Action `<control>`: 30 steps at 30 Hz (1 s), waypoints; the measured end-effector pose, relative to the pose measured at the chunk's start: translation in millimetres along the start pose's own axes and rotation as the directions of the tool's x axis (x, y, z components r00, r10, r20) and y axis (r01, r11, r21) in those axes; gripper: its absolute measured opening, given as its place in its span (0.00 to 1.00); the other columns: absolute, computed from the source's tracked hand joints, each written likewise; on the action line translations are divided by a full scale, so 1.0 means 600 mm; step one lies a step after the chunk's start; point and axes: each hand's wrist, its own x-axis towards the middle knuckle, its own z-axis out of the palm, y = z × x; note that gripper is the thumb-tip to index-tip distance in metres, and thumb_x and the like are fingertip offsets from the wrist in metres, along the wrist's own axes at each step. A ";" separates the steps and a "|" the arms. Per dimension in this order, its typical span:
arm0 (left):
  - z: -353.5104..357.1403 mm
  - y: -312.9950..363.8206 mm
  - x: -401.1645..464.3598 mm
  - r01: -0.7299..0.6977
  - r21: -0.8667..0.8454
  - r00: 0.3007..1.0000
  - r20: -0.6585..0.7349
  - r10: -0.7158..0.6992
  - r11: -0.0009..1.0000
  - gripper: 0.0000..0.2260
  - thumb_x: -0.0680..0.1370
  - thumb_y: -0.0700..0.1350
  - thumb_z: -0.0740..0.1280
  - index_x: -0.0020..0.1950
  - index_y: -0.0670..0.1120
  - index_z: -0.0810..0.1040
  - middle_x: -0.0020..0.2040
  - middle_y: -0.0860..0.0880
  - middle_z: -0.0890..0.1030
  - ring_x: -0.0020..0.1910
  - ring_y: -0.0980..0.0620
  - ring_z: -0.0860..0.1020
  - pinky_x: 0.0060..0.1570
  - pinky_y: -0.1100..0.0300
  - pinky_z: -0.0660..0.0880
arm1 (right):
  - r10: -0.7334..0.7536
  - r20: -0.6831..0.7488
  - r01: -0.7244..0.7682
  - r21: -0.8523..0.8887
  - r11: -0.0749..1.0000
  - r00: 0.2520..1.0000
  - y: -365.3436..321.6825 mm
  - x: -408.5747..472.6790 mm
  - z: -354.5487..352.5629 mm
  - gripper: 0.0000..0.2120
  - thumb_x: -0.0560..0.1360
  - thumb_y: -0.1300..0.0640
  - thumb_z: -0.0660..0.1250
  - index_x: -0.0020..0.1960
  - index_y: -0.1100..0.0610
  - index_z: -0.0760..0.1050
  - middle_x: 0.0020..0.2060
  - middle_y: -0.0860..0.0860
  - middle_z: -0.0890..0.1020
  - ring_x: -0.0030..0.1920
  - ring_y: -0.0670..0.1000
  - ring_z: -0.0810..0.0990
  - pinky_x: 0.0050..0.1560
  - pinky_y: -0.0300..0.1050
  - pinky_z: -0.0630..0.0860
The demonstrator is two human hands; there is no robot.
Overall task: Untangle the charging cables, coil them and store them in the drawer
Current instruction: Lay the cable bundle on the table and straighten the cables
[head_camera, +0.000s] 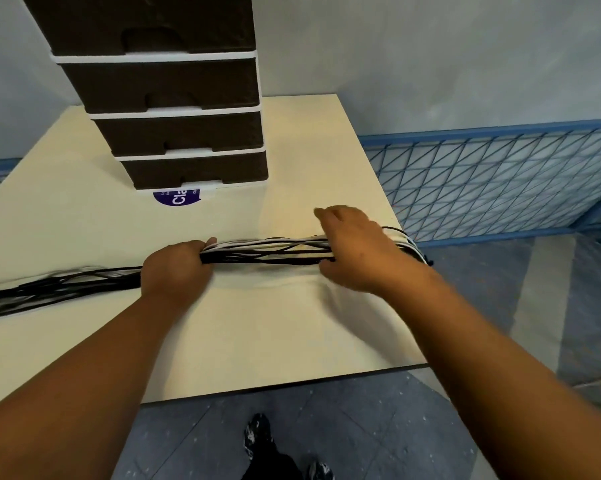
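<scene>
Cables [267, 251], black and white, lie stretched across the counter [257, 323], gripped in a bunch by the left hand [176, 268] and combed by the right hand [357, 251] with spread fingers, so untangling seems underway, coiling next; the drawer unit [174, 98] behind stands closed, contents unseen.

From my seat I see a pale cream surface [274, 327] with a thin dark front edge; at its back left stands a drawer unit [174, 109], white-framed with dark brown drawer fronts, all pushed in; a purple sticker [177, 197] with white lettering sits at the unit's foot; a bundle of black and white cables [267, 251] lies stretched across the surface from the left edge to the right edge, where it bends over the corner; below the surface I see grey tiled floor [361, 427].
</scene>
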 end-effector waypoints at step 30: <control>-0.048 -0.103 0.002 -0.376 -0.013 0.906 0.207 0.370 0.927 0.10 0.79 0.54 0.61 0.48 0.49 0.76 0.47 0.48 0.81 0.46 0.45 0.78 0.37 0.57 0.64 | 0.237 -0.301 -0.274 -0.086 0.958 0.924 -0.177 0.116 0.172 0.26 0.80 0.36 0.52 0.37 0.55 0.72 0.35 0.53 0.82 0.40 0.61 0.80 0.38 0.48 0.71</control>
